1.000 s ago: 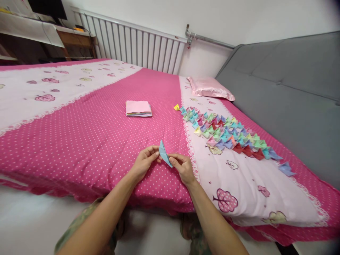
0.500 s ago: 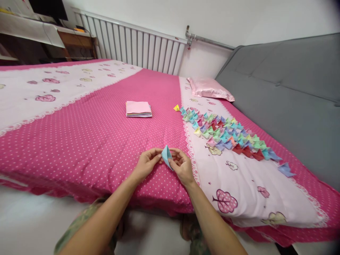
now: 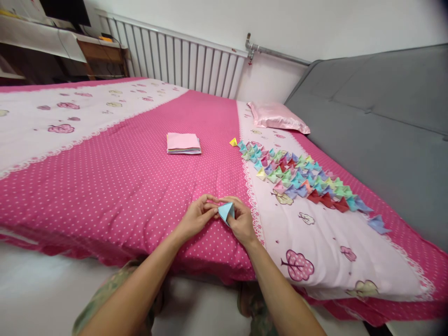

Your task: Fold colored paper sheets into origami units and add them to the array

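Note:
A small light-blue folded paper [image 3: 226, 211] is held just above the near edge of the bed. My right hand [image 3: 242, 220] grips it, with the thumb tucked into its opening. From the other side, my left hand [image 3: 200, 214] pinches the paper's left corner between thumb and fingers. Both hands are closed and close together. Ahead of them lies a stack of coloured paper squares [image 3: 184, 142] with a pink sheet on top. Many folded paper boats [image 3: 297, 175] in several colours stand in rows to the right.
The bed has a pink dotted cover [image 3: 115, 186] with white printed bands. A pink pillow [image 3: 278, 117] lies near the grey headboard [image 3: 378, 107]. Behind the bed are a white radiator [image 3: 175, 51] and a desk [image 3: 42, 39] with a monitor [image 3: 66, 11].
The blue paper has turned from upright to a sideways tilt and shifted slightly right. My right thumb now sits inside its fold, and the left fingers have followed to the corner.

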Motion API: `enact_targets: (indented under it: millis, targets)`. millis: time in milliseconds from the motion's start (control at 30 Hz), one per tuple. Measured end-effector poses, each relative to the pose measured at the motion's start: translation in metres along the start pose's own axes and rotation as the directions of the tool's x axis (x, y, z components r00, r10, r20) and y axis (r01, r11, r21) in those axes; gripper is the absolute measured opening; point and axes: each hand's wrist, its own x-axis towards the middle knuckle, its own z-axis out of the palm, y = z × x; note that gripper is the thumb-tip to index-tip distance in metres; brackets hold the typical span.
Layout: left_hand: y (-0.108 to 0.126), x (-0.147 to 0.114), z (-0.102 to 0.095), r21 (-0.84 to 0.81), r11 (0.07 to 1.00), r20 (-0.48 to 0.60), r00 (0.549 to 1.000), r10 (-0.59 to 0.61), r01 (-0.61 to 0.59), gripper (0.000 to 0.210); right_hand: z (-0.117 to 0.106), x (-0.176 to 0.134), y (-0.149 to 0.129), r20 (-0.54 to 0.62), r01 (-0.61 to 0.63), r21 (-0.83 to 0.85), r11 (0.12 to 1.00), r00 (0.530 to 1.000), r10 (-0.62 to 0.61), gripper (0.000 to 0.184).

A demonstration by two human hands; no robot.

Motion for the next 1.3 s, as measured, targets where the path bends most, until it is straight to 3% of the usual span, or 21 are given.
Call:
enact_targets:
  millis: [267,400,467,667,833,900,967,1033,1067,1133,1233,1300]
  targets:
    - [0.001,-0.005,0.011,-0.044,0.999,0.025,0.999,0.023,-0.022,0.032,0.001,-0.001,0.001,-0.088,0.028,-0.011,1.000,0.996,-0.028,0.017]
    - [-0.011,-0.004,0.024,-0.054,0.997,-0.075,0.996,0.056,-0.060,0.049,0.002,-0.002,0.003,-0.210,0.015,-0.014,1.000,0.978,-0.018,0.018]
    - [-0.017,-0.003,0.028,-0.012,0.998,-0.115,0.992,0.061,-0.063,0.059,0.002,-0.003,0.004,-0.256,-0.011,-0.024,1.000,0.967,0.005,0.019]
    - [-0.022,-0.008,0.033,0.327,0.943,-0.163,0.980,0.114,-0.055,0.046,0.003,-0.007,0.004,-0.260,-0.025,-0.074,0.997,0.965,0.005,0.028]
    - [-0.022,-0.009,0.033,0.389,0.912,-0.176,0.961,0.214,-0.132,0.054,0.003,-0.007,0.003,-0.256,-0.001,-0.133,0.991,0.966,-0.033,0.029]
    - [-0.021,-0.011,0.035,0.518,0.838,-0.282,0.891,0.355,-0.170,0.057,0.003,-0.007,0.003,-0.300,-0.060,-0.144,0.988,0.954,0.014,0.025]
    - [-0.020,-0.014,0.038,0.679,0.710,-0.359,0.760,0.542,-0.186,0.059,0.002,-0.006,0.004,-0.343,-0.120,-0.146,0.982,0.937,0.064,0.021]
    - [-0.020,-0.018,0.040,0.794,0.577,-0.351,0.631,0.692,-0.191,0.049,0.002,-0.005,0.005,-0.372,-0.152,-0.147,0.977,0.924,0.088,0.020]
    - [-0.021,-0.020,0.041,0.836,0.513,-0.318,0.592,0.741,-0.193,0.040,0.002,-0.005,0.005,-0.381,-0.161,-0.147,0.976,0.920,0.094,0.020]
    - [-0.023,-0.022,0.042,0.902,0.380,-0.207,0.568,0.797,-0.205,0.019,0.001,-0.004,0.005,-0.395,-0.176,-0.140,0.974,0.912,0.108,0.021]
    - [-0.024,-0.022,0.042,0.954,0.196,-0.020,0.607,0.794,-0.226,0.008,0.001,-0.004,0.004,-0.403,-0.176,-0.127,0.976,0.908,0.112,0.022]
    - [-0.024,-0.020,0.041,0.963,0.160,0.018,0.645,0.764,-0.217,0.005,0.001,-0.004,0.004,-0.404,-0.165,-0.124,0.978,0.909,0.102,0.022]
